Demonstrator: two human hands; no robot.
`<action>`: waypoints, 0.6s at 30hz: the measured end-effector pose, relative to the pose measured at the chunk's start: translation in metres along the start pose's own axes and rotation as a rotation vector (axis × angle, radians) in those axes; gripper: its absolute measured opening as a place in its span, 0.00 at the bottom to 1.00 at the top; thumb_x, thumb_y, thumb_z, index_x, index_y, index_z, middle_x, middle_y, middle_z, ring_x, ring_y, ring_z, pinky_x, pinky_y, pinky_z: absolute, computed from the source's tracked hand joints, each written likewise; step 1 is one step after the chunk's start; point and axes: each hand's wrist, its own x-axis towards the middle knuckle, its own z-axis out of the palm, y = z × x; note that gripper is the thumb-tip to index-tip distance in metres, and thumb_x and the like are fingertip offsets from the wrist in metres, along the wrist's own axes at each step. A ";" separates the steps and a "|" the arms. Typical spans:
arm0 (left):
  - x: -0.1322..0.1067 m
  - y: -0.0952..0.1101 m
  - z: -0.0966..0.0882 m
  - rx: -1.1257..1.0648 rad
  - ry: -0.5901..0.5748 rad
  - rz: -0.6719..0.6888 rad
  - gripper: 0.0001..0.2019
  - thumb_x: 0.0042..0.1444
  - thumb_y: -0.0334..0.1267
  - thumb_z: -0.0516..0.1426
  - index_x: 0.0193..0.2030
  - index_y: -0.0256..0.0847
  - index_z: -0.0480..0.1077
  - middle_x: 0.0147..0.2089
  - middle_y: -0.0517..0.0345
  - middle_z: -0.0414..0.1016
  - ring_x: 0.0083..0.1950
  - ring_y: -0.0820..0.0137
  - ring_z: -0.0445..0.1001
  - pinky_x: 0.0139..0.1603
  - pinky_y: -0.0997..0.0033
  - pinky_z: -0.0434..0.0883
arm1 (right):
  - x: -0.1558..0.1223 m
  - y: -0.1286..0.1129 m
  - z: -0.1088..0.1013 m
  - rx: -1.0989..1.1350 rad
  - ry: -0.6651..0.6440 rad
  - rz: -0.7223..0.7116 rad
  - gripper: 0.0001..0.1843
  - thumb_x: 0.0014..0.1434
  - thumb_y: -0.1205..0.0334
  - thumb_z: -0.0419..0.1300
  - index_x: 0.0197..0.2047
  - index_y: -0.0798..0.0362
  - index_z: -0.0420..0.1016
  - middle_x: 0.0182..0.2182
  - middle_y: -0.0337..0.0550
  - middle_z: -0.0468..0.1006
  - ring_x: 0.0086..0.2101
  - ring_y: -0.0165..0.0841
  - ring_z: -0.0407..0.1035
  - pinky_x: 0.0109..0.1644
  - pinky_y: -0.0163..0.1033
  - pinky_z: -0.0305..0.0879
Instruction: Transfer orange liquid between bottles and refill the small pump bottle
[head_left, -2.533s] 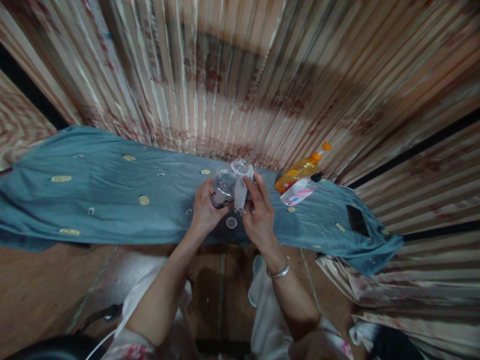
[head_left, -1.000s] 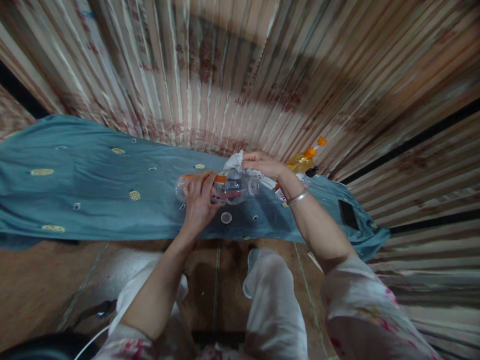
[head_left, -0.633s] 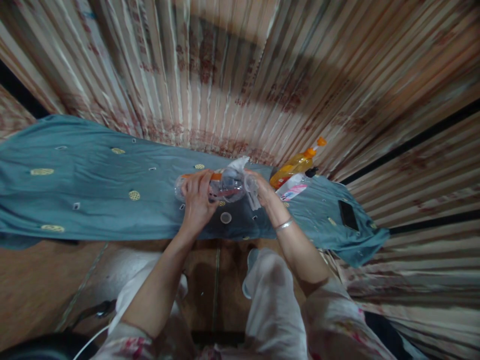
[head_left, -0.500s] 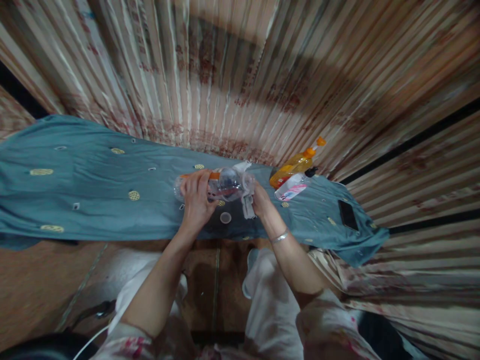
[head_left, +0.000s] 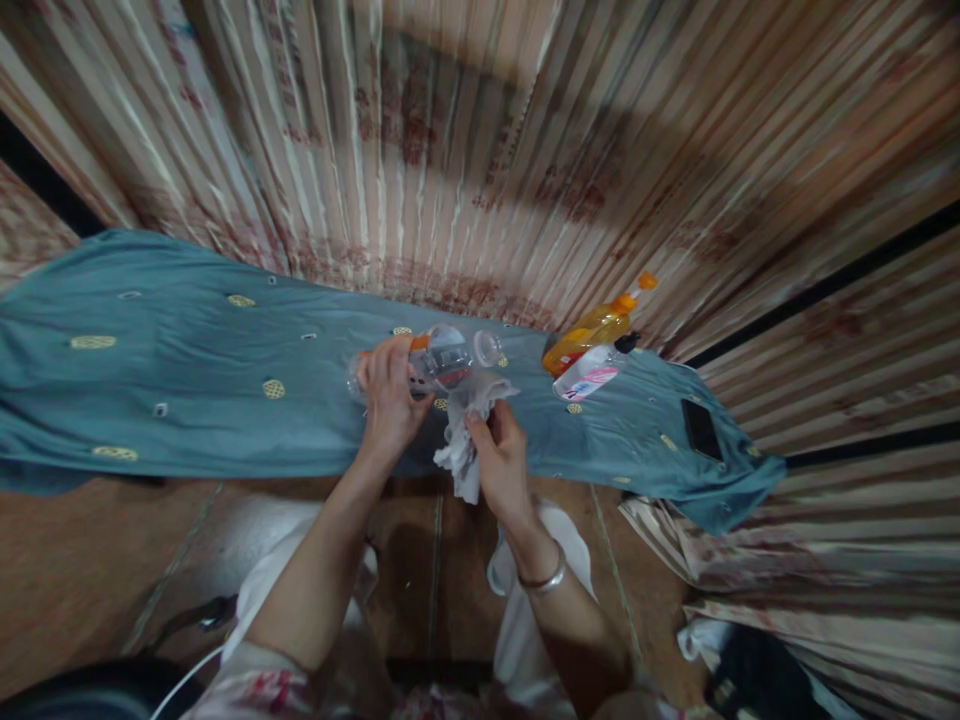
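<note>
My left hand (head_left: 391, 395) is wrapped round a clear plastic bottle (head_left: 452, 358) with an orange band on its label, held sideways above the cloth-covered table. The bottle's wide mouth points to the right, and my palm hides much of its other end. Between the thumb and fingers of my right hand (head_left: 502, 455) is a crumpled white cloth (head_left: 461, 450). That cloth hangs just below and in front of the bottle's mouth, over the table's near edge.
A yellow bottle with an orange pump top (head_left: 589, 338) and a clear bottle with a pink label (head_left: 589, 373) stand on the right. Farther right lies a black phone (head_left: 702, 430) on the teal tablecloth (head_left: 187, 400). Curtains (head_left: 450, 150) hang behind the table.
My right hand has drawn the cloth off the bottle's mouth end, down and toward me. My left hand keeps its hold on the bottle. The small round cap on the table is now hidden.
</note>
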 end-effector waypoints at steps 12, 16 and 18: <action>0.000 -0.002 -0.009 -0.008 -0.008 0.011 0.26 0.65 0.44 0.54 0.68 0.41 0.64 0.66 0.39 0.74 0.68 0.50 0.70 0.71 0.48 0.61 | 0.013 -0.044 -0.007 -0.977 -0.228 -0.784 0.30 0.68 0.75 0.51 0.70 0.51 0.69 0.71 0.57 0.67 0.71 0.47 0.58 0.74 0.61 0.60; -0.003 0.004 -0.008 -0.028 -0.081 0.074 0.25 0.64 0.39 0.54 0.68 0.41 0.65 0.67 0.40 0.74 0.70 0.51 0.69 0.72 0.47 0.59 | 0.038 -0.074 0.002 -1.092 -0.394 -0.822 0.26 0.66 0.76 0.53 0.65 0.56 0.73 0.69 0.60 0.68 0.69 0.47 0.59 0.75 0.59 0.58; -0.004 0.006 -0.005 -0.032 -0.098 0.075 0.28 0.60 0.38 0.58 0.68 0.39 0.65 0.67 0.38 0.73 0.70 0.48 0.69 0.72 0.46 0.59 | 0.055 -0.090 0.006 -1.144 -0.454 -0.773 0.21 0.66 0.75 0.53 0.58 0.57 0.78 0.64 0.62 0.73 0.65 0.47 0.65 0.70 0.56 0.63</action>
